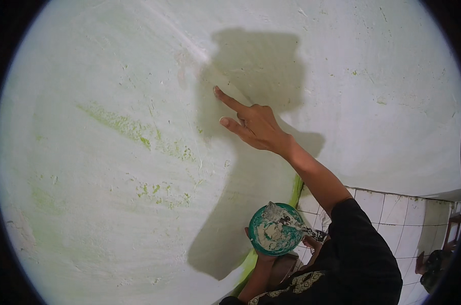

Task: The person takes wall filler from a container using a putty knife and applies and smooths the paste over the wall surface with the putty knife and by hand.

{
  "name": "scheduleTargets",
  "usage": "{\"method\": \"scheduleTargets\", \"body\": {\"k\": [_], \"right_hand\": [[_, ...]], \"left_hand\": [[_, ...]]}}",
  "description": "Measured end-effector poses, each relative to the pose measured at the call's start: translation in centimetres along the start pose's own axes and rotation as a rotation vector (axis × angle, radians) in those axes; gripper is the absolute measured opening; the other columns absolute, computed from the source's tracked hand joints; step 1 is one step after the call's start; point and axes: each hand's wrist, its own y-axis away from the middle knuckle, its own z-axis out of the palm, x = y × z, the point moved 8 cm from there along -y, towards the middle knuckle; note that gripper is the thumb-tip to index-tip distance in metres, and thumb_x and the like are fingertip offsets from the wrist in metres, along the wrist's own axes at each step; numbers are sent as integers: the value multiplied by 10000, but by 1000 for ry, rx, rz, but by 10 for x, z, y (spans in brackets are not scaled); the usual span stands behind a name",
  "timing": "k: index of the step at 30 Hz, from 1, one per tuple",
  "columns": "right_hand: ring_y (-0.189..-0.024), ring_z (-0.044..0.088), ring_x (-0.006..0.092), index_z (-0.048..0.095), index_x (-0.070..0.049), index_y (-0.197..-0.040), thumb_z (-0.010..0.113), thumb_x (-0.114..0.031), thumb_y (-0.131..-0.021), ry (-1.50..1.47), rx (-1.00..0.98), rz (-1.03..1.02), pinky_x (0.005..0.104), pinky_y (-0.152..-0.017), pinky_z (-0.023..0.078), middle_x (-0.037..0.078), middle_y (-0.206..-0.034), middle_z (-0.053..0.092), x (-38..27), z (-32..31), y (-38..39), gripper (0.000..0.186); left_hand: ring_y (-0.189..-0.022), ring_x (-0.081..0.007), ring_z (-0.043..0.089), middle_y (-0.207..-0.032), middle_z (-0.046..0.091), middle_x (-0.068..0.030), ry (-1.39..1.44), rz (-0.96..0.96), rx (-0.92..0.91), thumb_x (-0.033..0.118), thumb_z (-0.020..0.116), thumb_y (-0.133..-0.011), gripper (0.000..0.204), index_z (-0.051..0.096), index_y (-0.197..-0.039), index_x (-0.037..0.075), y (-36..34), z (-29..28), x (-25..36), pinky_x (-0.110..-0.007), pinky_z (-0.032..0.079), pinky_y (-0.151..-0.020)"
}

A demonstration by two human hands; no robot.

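My right hand [256,124] is raised to the pale green-white wall [139,91], its index finger and thumb stretched out and the other fingers curled. Nothing is in it; a whitish smear coats the index fingertip. Low down, my left hand [263,255] holds a round green bowl [253,223] from beneath and its near side. Lumpy white putty [271,235] lies in the bowl. A putty-smeared scraper [278,213] rests across it, its handle sticking out over the right rim.
Bright green patches [121,124] and rough spots mark the wall. White floor tiles [388,208] lie at the lower right, beyond a wall corner. A brown wooden piece of furniture [455,226] and a dark bundle with what looks like a foot [421,263] are at the right edge.
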Motion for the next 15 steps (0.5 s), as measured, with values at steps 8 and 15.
{"method": "scheduleTargets", "body": {"k": [8,15], "right_hand": [[-405,468,237,342,-171,-1477,484,-631,-897,430,51,-50,357,-495,426,64,-428,436,-26,-14,-5,754],[-377,450,213,317,-140,-1486,519,-643,-872,736,7,-93,340,-462,408,59,-427,449,-32,-13,6,819]], "left_hand": [[-1268,-380,441,-1412,454,-155,-103,18,88,783,366,-826,875,435,-1399,125,7,-31,7,-603,351,-1040],[-1290,-387,417,-1430,430,-157,93,-120,-41,828,355,-786,943,400,-1420,130,8,-20,-20,-630,336,-1041]]}}
